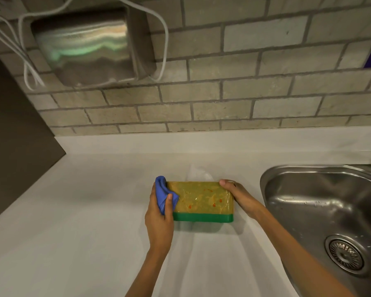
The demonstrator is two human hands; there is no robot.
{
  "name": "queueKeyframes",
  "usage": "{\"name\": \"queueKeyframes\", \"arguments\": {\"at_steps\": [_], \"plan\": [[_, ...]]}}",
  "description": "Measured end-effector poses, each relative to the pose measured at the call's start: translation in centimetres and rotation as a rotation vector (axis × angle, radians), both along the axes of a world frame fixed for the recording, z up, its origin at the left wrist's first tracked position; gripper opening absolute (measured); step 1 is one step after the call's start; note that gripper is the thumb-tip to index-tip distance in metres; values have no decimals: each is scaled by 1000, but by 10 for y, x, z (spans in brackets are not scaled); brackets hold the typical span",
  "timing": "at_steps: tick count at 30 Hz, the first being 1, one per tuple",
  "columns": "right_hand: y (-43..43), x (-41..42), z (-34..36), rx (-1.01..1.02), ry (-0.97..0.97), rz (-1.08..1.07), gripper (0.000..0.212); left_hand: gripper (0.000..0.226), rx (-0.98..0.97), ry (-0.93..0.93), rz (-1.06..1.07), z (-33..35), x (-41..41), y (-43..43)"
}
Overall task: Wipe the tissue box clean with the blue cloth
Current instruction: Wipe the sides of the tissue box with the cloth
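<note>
Blue cloth [166,195], bunched, is gripped in the left hand [159,217]: the fingers are closed around it and the thumb presses it onto the left end of the box [204,199]. The box lies flat on the white counter [84,211], directly between the two hands. Its top is yellowish and glossy, with a few red spots to the right of the cloth, and its near side is green. The right hand [238,196] holds the other end of the box, with fingers curled over the far corner and nothing else in it. A tissue [198,172] seems to stand out just beyond the box, but it is pale and hard to read.

I judge that the wiping is at its start, because most of the top is not covered by the cloth. Some risks follow. If the right hand loosens, the push of the cloth may slide the box toward the sink [321,211], which is close beyond the right hand. The glossy surface looks slippery, so the cloth may skid. Strong pressure could also dent the top, and the red spots may smear instead of lifting.
</note>
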State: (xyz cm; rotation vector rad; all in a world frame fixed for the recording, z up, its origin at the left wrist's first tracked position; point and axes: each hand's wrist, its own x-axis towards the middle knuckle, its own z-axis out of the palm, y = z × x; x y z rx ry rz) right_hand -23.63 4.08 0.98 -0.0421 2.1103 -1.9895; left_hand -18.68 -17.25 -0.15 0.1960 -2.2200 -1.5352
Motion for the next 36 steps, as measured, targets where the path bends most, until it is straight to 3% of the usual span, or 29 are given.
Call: {"name": "queueKeyframes", "arguments": {"at_steps": [2, 9, 11, 16, 20, 23, 27, 29, 31, 36], "plan": [[0, 0, 0, 3, -6, -1, 31, 60, -42, -10, 48, 6, -1, 7], [1, 0, -2, 20, -36, -34, 29, 68, -662, 96, 23, 11, 7, 27], [2, -1, -2, 26, -36, -35, 29, 63, -760, 162, -33, 2, 13, 18], [2, -3, -3, 27, -41, -37, 28, 68, -588, 37, 69, 12, 5, 26], [1, -4, -4, 22, -49, -43, 31, 64, -822, 84, -18, 18, 6, 45], [2, -5, -4, 28, -34, -30, 30, 53, -885, 168, -66, -1, 13, 34], [3, -6, -2, 31, -31, -26, 31, 55, -645, 127, 36, 4, 5, 25], [2, -5, -2, 32, -30, -25, 33, 55, -614, 77, 79, 17, -3, 36], [2, -5, -2, 20, -30, -29, 36, 57, -674, 79, 27, 26, -5, 53], [4, -6, -1, 12, -33, -24, 39, 48, -872, 288, -113, -4, 8, 40]]}}
